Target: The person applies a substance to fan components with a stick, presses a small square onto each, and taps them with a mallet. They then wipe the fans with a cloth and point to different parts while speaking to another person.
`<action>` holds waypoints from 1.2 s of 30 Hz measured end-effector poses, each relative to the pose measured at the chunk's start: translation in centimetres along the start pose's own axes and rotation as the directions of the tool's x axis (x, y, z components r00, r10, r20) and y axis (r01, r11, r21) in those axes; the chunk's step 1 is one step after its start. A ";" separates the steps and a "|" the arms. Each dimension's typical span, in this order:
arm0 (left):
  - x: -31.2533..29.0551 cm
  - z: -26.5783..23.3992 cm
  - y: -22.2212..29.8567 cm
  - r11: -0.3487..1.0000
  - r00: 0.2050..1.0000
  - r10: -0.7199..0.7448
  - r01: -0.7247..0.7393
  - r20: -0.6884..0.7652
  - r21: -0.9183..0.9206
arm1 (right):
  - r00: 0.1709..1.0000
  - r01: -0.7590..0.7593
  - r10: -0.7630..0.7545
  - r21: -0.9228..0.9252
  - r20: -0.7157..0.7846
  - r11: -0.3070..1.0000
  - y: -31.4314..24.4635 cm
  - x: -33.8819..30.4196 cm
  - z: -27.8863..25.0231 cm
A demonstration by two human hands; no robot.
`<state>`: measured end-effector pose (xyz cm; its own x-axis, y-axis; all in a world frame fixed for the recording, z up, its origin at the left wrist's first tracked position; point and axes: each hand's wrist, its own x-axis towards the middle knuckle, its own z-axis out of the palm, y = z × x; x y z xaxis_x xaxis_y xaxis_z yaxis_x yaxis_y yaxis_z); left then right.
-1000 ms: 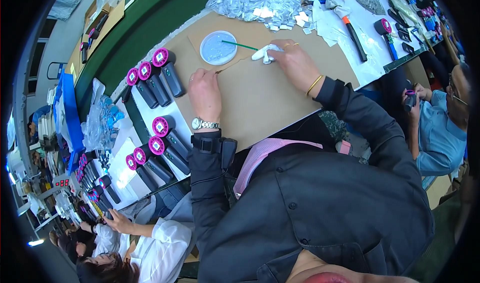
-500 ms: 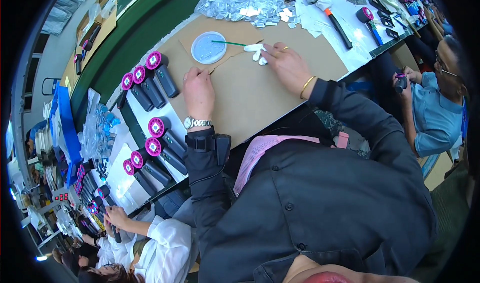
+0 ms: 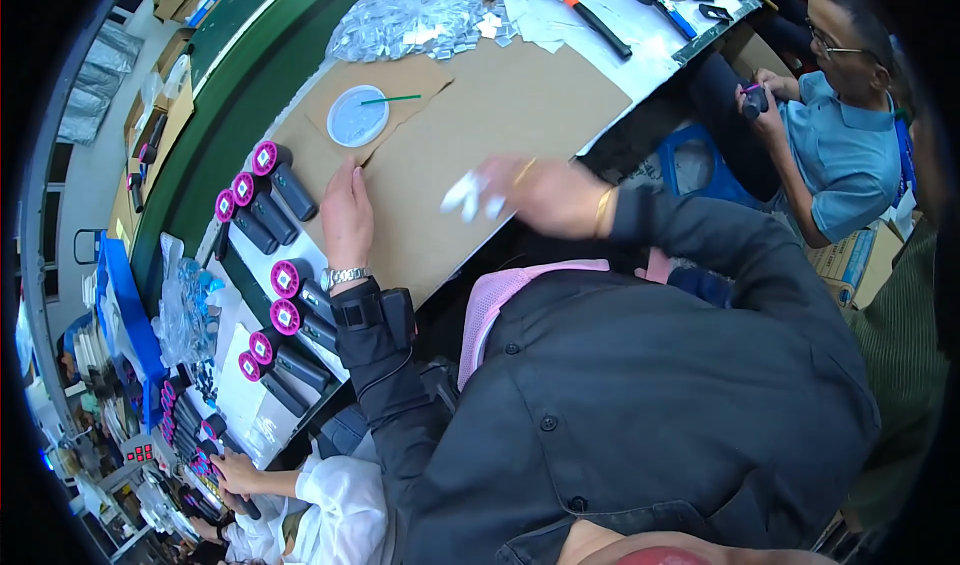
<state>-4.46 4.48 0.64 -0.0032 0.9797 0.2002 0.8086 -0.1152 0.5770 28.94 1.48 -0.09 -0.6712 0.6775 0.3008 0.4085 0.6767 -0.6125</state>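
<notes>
My left hand [image 3: 347,217] pinches the near corner of a torn piece of brown cardboard [image 3: 425,73]. On that piece stands a shallow round white tub [image 3: 334,130] with something pale and glossy inside. A thin green stick [image 3: 400,98] rests across the tub's rim, touched by neither hand. My right hand [image 3: 545,197] hovers over the near edge of the large cardboard sheet [image 3: 530,95], partly blurred by motion. White covers sit on some of its fingers, which are spread, and nothing shows in its grip.
Several black handheld devices with pink round ends [image 3: 285,278] lie left of the cardboard. Behind it are a bag of small clear squares [image 3: 410,20] and an orange-and-black-handled hammer [image 3: 598,25]. Co-workers sit at both sides; the right one holds a device [image 3: 753,102].
My right hand has let go of the green stick and drawn back toward me. The torn cardboard with the tub has turned slightly under my left hand. The view has shifted.
</notes>
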 end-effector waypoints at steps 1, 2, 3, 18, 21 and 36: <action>-0.3 0.0 0.0 1.000 1.000 0.014 -0.014 -0.024 0.001 | 0.989 0.070 -0.096 -0.218 -0.113 0.973 1.2 -1.2 -3.0; -0.5 0.0 0.2 0.999 0.998 0.035 -0.035 -0.045 0.002 | 0.985 -0.013 -0.047 -0.342 -0.166 0.940 3.5 -2.9 -4.7; -0.8 0.0 0.4 0.999 0.998 0.036 -0.036 -0.041 0.001 | 0.975 -0.099 -0.005 -0.455 -0.224 0.885 5.4 -4.4 -6.1; -5.3 1.9 -0.1 0.996 0.991 0.058 -0.049 -0.124 0.077 | 0.940 0.339 -0.333 -0.087 0.075 0.937 -5.1 1.5 8.4; -5.6 0.6 1.2 1.000 0.997 -0.008 0.009 -0.078 0.007 | 0.872 0.463 -0.459 0.018 0.168 0.886 -5.5 2.7 9.4; -10.4 3.7 14.1 0.940 0.928 -0.120 -0.008 -0.354 -0.340 | 0.908 0.010 0.351 0.851 -0.228 0.525 -4.6 6.2 3.8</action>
<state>9.18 -6.70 3.73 -0.3086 0.8646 0.3965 0.5601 -0.1718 0.8104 20.56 1.46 1.78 -0.3252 0.9186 0.2247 -0.3185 0.1174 -0.9406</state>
